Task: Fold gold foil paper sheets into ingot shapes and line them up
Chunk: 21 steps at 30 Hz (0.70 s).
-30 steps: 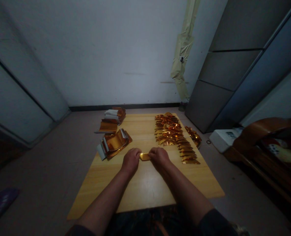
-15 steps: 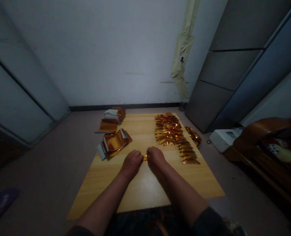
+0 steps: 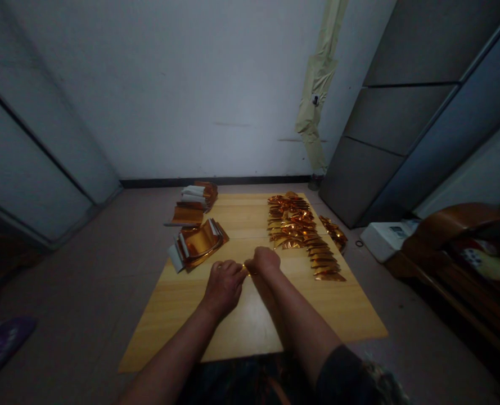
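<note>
Between my two hands is a small piece of gold foil paper [image 3: 250, 271], mostly covered by fingers. My left hand [image 3: 224, 284] pinches its left end, fingers curled. My right hand [image 3: 266, 261] is closed at the other end, knuckles up, just above the wooden table [image 3: 250, 332]. Beyond my left hand lies a stack of curved gold foil sheets [image 3: 201, 243] with pale backs. On the right, rows of folded gold foil pieces [image 3: 292, 222] stand packed together, and a shorter row [image 3: 323, 259] runs toward me.
More foil sheets [image 3: 194, 199] lie at the table's far left corner. Folded foil pieces [image 3: 334, 232] show beyond the right edge. A grey cabinet [image 3: 372, 124], a white box [image 3: 384, 239] and a wooden seat [image 3: 464, 242] stand to the right. A white wall [image 3: 211, 84] rises behind.
The right hand has lifted and turned slightly, and the left hand has shifted a little left and nearer. Less of the gold face shows between them. The view has tilted slightly.
</note>
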Tool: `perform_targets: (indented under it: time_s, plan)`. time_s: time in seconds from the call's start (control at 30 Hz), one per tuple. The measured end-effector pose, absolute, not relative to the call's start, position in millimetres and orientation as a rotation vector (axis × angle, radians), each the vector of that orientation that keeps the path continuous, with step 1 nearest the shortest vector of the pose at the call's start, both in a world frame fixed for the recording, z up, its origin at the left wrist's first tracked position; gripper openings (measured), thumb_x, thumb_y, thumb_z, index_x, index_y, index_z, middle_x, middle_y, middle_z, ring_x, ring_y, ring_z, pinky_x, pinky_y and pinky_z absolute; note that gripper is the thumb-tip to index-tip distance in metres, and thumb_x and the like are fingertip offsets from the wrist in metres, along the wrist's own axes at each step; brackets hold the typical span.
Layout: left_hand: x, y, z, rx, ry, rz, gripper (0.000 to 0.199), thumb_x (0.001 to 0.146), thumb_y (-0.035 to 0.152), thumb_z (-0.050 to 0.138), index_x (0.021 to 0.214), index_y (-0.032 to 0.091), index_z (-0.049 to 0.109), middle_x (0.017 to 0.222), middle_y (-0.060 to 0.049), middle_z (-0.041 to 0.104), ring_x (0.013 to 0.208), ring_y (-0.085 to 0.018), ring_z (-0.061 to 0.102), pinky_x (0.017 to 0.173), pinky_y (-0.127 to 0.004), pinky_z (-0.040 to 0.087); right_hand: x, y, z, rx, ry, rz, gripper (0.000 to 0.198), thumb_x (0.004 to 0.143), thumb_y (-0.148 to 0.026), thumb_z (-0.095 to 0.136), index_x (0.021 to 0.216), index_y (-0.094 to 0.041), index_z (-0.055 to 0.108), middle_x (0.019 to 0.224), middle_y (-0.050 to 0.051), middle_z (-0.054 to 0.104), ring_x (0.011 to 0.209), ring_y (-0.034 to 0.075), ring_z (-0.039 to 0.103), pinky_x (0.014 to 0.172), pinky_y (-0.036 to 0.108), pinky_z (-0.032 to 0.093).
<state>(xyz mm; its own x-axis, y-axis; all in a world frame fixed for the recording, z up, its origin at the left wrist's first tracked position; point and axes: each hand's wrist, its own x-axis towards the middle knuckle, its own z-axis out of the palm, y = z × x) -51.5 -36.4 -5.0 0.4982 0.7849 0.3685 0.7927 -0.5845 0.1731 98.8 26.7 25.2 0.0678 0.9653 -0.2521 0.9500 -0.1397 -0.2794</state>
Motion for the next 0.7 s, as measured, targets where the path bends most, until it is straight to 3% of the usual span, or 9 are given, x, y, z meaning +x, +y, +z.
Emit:
perform_targets:
  time_s: [0.7]
  plan:
    - [-48, -34, -6, -2.695, -1.502, -0.732, 0.024, 0.083, 0.013, 0.055, 0.098, 0.025, 0.069, 0.098, -0.005, 0.069, 0.097, -0.024, 0.055, 0.089, -0.045, 0.032, 140, 25, 27, -2.3, -1.92, 0.718, 0.026, 0.066, -0.028, 0.071, 0.091, -0.021, 0.074, 0.093, 0.008, 0.073, 0.084, 0.02, 0.068, 0.06, 0.022, 0.042]
